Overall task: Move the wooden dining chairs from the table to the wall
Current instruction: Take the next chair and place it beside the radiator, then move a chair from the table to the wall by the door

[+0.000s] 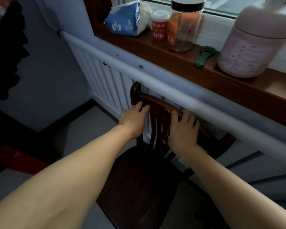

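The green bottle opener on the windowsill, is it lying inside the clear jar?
No, the green bottle opener lies flat on the windowsill, between the clear jar and the pink container.

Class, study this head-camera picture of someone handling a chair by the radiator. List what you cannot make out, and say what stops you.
- Chair legs: head view, hidden beneath its seat and forearms.
- Left hand and right hand grip: fingers curl over the top rail, out of sight.
- Pink jar label: blurred.
- Chair back touching the radiator: gap unclear.

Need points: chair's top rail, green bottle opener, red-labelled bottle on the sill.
chair's top rail (157,100), head view, bare stretch between the hands.
green bottle opener (204,57), head view, mid-handle.
red-labelled bottle (160,28), head view, label.
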